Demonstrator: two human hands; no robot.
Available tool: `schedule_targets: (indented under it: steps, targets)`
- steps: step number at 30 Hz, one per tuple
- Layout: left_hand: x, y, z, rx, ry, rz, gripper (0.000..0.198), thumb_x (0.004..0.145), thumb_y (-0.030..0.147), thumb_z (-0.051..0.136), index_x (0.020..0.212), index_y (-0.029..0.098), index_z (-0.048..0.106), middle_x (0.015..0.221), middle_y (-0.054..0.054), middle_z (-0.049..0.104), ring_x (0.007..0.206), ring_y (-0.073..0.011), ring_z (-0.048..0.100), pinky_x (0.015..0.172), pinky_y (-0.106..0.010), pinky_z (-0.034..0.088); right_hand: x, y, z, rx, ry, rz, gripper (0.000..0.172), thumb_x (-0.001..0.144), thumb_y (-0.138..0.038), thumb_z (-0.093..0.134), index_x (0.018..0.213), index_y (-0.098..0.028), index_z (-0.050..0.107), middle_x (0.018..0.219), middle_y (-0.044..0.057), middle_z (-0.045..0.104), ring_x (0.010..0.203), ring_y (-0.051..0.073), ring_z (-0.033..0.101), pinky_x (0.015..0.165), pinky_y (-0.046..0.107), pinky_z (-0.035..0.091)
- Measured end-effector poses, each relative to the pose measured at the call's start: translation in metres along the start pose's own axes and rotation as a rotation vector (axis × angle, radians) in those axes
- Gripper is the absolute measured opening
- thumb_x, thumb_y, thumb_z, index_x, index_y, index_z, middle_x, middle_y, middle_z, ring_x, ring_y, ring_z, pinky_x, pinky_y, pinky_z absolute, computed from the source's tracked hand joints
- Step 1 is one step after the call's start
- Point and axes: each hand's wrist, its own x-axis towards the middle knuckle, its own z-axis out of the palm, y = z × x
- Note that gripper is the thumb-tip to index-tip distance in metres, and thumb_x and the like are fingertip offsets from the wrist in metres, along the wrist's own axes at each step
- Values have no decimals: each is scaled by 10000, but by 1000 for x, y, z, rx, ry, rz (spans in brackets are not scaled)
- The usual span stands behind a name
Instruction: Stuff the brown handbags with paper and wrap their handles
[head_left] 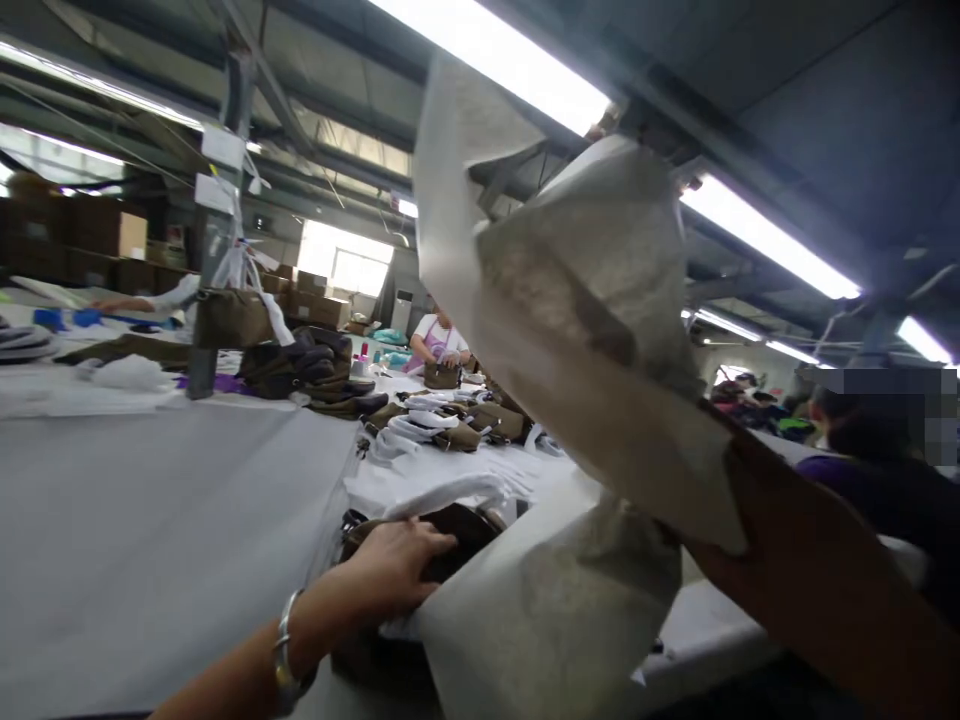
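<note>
My left hand [397,562], a silver bangle at its wrist, is at the mouth of a dark brown bag [469,528] on the table. Its fingers bend over the bag's near edge; the thumb is partly hidden. White wrapping [457,488] lies along the bag's far side. A large crumpled whitish sheet, apparently paper [555,370], hangs raised in front of me, gripped by my right hand [731,500]. That hand is dark and blurred, and its fingers are mostly behind the sheet. Another crumpled pale piece [562,610] hangs below, overlapping the bag's right side.
Brown bags with white-wrapped handles [450,415] are piled farther along the table. A metal post [214,220] rises at the left beside dark bags [300,365]. One co-worker [439,340] handles a bag across the table; another person [885,460] is at the right. Cardboard boxes [90,235] stand behind.
</note>
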Motion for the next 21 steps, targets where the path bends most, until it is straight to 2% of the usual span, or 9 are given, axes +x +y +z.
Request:
schedule_targets:
  steps: [1,3,4,6,9,11,12,15,21]
  targets:
    - [0,0,-1,53,-39,19,707,675,351,802,1371,312,680,1422,-135,646,1321,-452,566,1131,-544,422,5,1,-3,-144,13,-84,605,1047,-548,255,1492,-264,549,1370,188,640,673,180,662,516,343,362]
    - [3,-1,-5,178,-188,36,1011,668,410,837,1576,315,405,1670,-161,307,1516,-495,259,1203,-649,273,12,1,-11,-397,55,-80,586,1035,-448,247,1595,-327,372,1461,171,572,525,156,563,418,298,257]
    - [5,-2,-7,233,-268,39,1108,658,460,856,1611,308,313,1701,-174,181,1534,-504,141,1202,-688,218,14,0,-15,-481,65,-60,603,1018,-419,273,1617,-352,307,1483,163,551,488,160,525,386,288,215]
    - [10,-2,-12,299,-378,33,1241,612,559,890,1632,296,232,1703,-199,63,1522,-514,27,1186,-724,164,18,-6,-21,-587,78,-40,665,982,-333,335,1636,-376,226,1501,163,528,483,194,530,339,286,181]
    - [15,1,-17,324,-418,13,1323,564,539,932,1636,284,200,1694,-218,-3,1513,-494,-33,1195,-699,143,20,-24,-21,-587,62,-102,772,931,-126,394,1645,-356,210,1464,189,546,795,316,709,371,316,398]
    - [17,3,-18,333,-420,12,1278,592,394,930,1635,276,201,1690,-227,-9,1515,-478,-39,1204,-678,154,20,-39,-11,-516,43,-211,808,913,-33,410,1641,-337,235,1465,187,548,1084,367,694,576,380,587]
    - [17,4,-19,341,-417,22,1241,611,309,906,1634,274,205,1689,-228,-3,1516,-471,-35,1205,-673,159,20,-46,-5,-468,30,-277,809,910,-8,419,1636,-328,256,1492,179,530,1195,379,651,706,426,625]
    - [18,5,-20,349,-407,57,1175,646,230,857,1631,288,219,1689,-225,6,1517,-460,-23,1207,-665,156,26,-58,13,-372,24,-384,752,921,7,445,1594,-318,367,1584,142,454,1352,410,544,891,524,614]
    - [21,-8,-19,298,-425,60,1303,575,546,937,1634,319,212,1705,-199,-31,1503,-520,-49,1208,-692,140,56,-50,22,-383,165,-316,599,985,-96,535,1543,-298,457,1564,163,487,1402,468,476,956,702,503]
